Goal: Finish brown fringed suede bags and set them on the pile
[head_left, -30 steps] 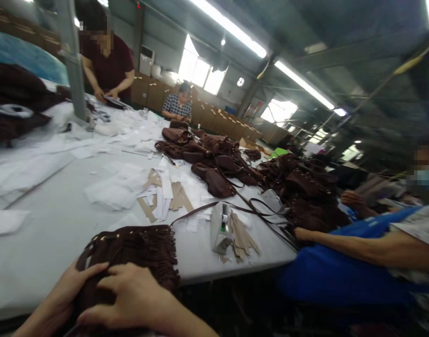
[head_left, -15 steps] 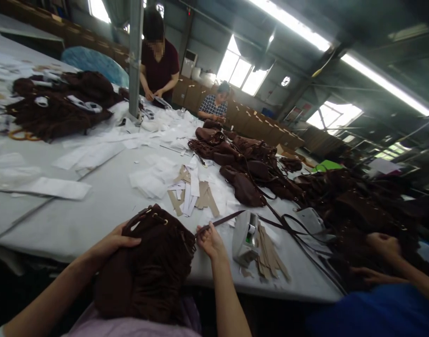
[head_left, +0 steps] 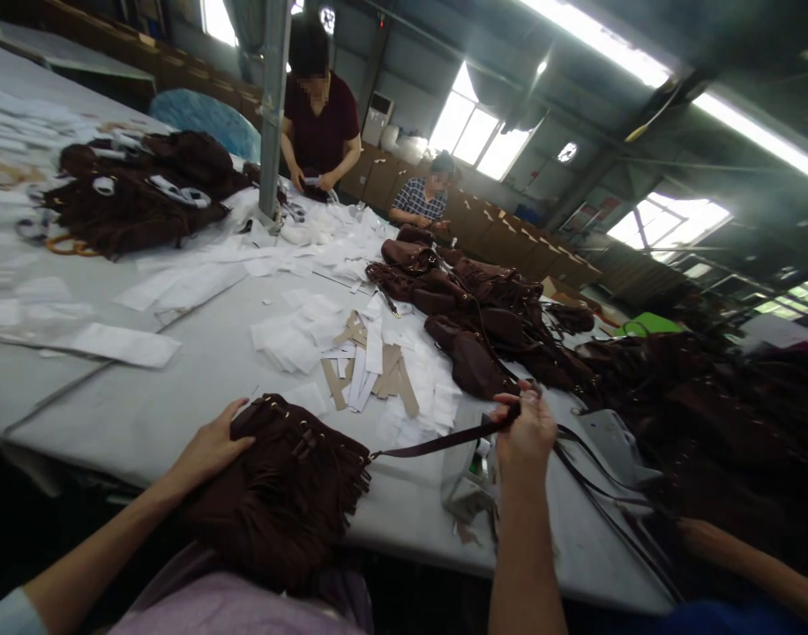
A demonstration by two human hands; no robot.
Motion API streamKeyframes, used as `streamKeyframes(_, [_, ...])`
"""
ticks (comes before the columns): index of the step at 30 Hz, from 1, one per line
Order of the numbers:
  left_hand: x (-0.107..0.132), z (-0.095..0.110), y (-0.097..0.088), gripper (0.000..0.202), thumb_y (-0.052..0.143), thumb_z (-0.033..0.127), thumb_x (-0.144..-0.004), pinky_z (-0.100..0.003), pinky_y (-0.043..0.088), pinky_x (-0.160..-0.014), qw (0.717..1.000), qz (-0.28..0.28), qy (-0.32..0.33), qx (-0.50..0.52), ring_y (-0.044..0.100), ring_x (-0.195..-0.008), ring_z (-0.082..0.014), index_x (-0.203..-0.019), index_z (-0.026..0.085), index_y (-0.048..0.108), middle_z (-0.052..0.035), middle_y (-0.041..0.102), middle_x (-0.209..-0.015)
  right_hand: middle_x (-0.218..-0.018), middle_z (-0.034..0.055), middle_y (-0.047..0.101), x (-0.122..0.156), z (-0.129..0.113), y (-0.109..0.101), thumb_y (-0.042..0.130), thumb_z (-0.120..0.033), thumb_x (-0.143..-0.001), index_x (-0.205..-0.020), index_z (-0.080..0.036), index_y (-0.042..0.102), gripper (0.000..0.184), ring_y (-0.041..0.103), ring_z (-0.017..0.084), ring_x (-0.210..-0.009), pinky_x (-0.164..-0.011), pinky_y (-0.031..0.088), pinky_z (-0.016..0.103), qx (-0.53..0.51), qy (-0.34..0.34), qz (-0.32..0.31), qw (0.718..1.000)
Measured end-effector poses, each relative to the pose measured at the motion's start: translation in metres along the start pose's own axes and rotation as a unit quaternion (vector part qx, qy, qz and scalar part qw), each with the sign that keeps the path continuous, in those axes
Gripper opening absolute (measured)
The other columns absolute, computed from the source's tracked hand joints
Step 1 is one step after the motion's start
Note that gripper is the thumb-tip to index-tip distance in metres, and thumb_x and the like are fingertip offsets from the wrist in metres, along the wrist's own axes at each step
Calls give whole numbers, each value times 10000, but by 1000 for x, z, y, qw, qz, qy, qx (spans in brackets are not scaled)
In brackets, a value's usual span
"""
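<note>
A dark brown fringed bag (head_left: 272,494) with gold eyelets along its top rests against my lap at the table's front edge. My left hand (head_left: 215,445) grips the bag's upper left side, thumb in front. From the bag's right corner a brown strap (head_left: 437,439) runs out to the right, pulled nearly straight. My right hand (head_left: 527,432) is closed on that strap, well away from the bag. Under my right forearm stands a grey-white tape dispenser (head_left: 467,485), partly hidden.
Brown bags (head_left: 474,353) lie heaped on the white table (head_left: 198,397) at right, with another pile (head_left: 139,194) at far left. Cardboard strips (head_left: 397,379) and white paper lie mid-table. A metal post (head_left: 272,115) stands behind. Two people work across; a co-worker's arm (head_left: 741,551) reaches in at right.
My right hand has moved right and up along the strap, away from the bag's corner, drawing it out. My left hand still holds the bag. The view has shifted slightly.
</note>
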State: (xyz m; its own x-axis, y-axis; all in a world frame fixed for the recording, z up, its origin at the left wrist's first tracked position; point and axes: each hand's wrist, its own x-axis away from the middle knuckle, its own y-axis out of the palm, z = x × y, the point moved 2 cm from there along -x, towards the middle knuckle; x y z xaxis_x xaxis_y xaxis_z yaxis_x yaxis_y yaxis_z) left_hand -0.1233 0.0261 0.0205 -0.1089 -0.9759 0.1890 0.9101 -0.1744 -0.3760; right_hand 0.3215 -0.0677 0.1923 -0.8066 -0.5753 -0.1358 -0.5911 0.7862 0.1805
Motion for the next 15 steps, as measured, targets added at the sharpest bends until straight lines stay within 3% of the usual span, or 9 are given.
streamKeyframes(2, [4,19,3,806,760,349,-540,-468,329,-1041,996,62,52,-37,399,-1276,-393,-1288,187,508,-134,542,-1306,-596,-25,624,36,-2,29,490,-445,-883,-1123,-144,523,386,470,68,-365,-369,355,164,168,-71,-121,976])
streamKeyframes(4, [15,48,14,817,768,375,-571,-457,309,-1059,993,72,94,1,326,-1326,-378,-1311,175,484,-149,465,-1382,-609,13,644,85,8,58,450,-394,-913,-1116,-131,574,354,523,91,-396,-401,388,181,334,-143,-245,899])
streamKeyframes(5, [21,63,24,788,767,387,-603,-433,342,-1039,994,34,92,56,377,-1298,-356,-1308,179,484,-148,493,-1355,-618,40,657,111,15,70,426,-349,-927,-1131,-119,590,349,581,121,-469,-464,433,199,390,-207,-288,850])
streamKeyframes(6, [28,77,37,735,754,391,-649,-401,402,-987,988,-48,68,131,479,-1216,-322,-1302,189,485,-137,560,-1277,-653,70,677,137,25,78,395,-304,-938,-1172,-110,585,359,624,148,-533,-509,461,217,427,-262,-334,799])
streamKeyframes(8, [40,101,66,572,711,391,-733,-343,497,-817,928,-213,-24,304,634,-952,-256,-1229,171,529,-117,673,-1017,-699,97,699,181,49,84,362,-214,-933,-1224,-104,565,371,655,168,-569,-516,475,220,461,-331,-417,710])
streamKeyframes(10, [41,114,87,344,709,317,-756,-282,512,-646,856,-244,-136,434,629,-648,-166,-1034,150,593,-37,648,-709,-643,89,688,207,72,71,376,-157,-901,-1233,-78,558,387,647,179,-508,-461,473,225,477,-360,-442,669])
streamKeyframes(11, [38,116,92,230,705,264,-763,-258,502,-592,827,-223,-183,483,582,-546,-126,-927,148,592,7,590,-604,-603,76,678,214,81,59,375,-139,-887,-1204,-85,581,381,634,183,-463,-436,472,232,476,-367,-439,668])
streamKeyframes(12, [31,116,94,153,693,216,-773,-241,492,-557,801,-193,-218,523,530,-478,-95,-835,150,570,43,525,-535,-589,70,677,216,88,44,359,-121,-882,-1177,-100,603,383,636,189,-451,-437,482,240,476,-362,-416,685])
streamKeyframes(15, [8,113,83,178,609,181,-844,-217,469,-497,747,-145,-250,598,432,-394,-56,-713,158,491,87,401,-466,-787,113,738,208,95,-14,330,-159,-912,-1139,-169,652,394,707,222,-614,-554,550,269,476,-308,-304,766])
